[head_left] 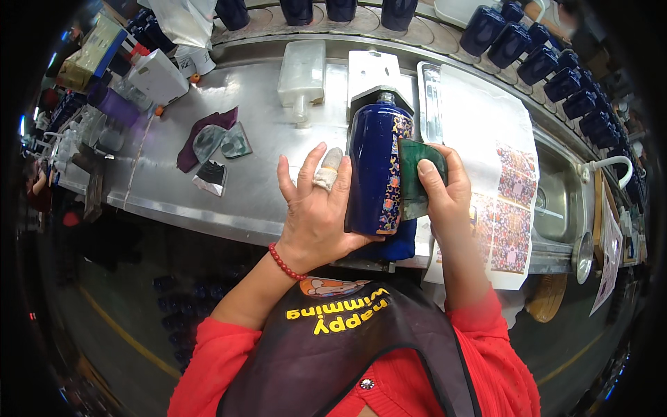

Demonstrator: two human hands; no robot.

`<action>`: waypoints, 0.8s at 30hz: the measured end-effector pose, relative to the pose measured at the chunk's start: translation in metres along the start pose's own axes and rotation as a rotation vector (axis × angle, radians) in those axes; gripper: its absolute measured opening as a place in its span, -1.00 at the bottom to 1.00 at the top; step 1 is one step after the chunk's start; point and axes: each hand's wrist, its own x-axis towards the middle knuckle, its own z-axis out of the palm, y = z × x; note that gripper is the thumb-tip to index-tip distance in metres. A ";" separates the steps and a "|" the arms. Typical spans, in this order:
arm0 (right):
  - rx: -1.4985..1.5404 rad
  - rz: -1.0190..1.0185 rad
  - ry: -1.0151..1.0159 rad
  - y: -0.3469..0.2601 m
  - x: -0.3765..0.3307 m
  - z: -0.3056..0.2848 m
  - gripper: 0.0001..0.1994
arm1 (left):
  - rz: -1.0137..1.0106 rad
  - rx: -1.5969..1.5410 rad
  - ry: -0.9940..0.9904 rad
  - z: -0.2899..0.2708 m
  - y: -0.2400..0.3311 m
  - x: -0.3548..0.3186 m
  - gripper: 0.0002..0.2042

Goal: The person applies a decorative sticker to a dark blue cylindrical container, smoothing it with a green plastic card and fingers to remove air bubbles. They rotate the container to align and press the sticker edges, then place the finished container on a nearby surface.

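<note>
Head view: left grip (313, 215) spread against blue bottle (368, 167), right grip (450, 194) pinching green scraper (413, 170), patterned sheet (511, 184) alongside.

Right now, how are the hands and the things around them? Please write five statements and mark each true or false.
1. The right hand holds a flat dark-green piece against the glossy dark-blue bottle. True.
2. The red bead bracelet is on the right wrist. False: it is on the left.
3. The clear, square-shouldered bottle is right of the blue bottle. False: it is left.
4. White paper with floral panels lies right of the blue bottle. True.
5. Every finger of the left hand is bare. False: one wears a pale wrap.
</note>
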 end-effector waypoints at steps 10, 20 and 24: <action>-0.270 -0.214 0.096 -0.004 -0.014 -0.114 -0.65 | 0.023 -0.028 -0.012 0.015 -0.008 -0.007 0.13; -0.983 0.585 0.454 0.040 0.080 -0.333 -0.43 | 0.017 -0.143 -0.023 0.035 -0.016 -0.021 0.19; -1.284 0.537 0.322 0.046 0.113 -0.344 -0.18 | 0.007 -0.135 -0.034 0.035 -0.016 -0.021 0.17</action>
